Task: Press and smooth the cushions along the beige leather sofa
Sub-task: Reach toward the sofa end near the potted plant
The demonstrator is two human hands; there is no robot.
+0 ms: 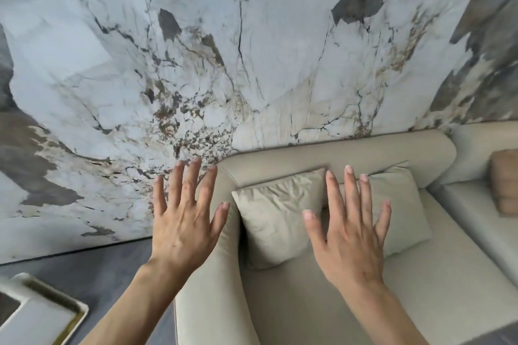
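The beige leather sofa [350,148] runs along a marble wall, its left armrest [221,274] near the middle of the view. Two beige cushions lean against the backrest: a creased left cushion [274,216] and a right cushion [403,204] behind it. My left hand [185,221] is raised with fingers spread over the armrest, holding nothing. Held flat with fingers apart, my right hand [350,235] hovers in front of both cushions and hides part of each. I cannot tell whether either hand touches the sofa.
A second sofa section [476,204] joins at the right with a tan cushion [504,182] on it. The marble wall [224,50] rises behind. Dark floor [84,274] lies left of the armrest, with a white tray-like table [42,314] at the bottom left.
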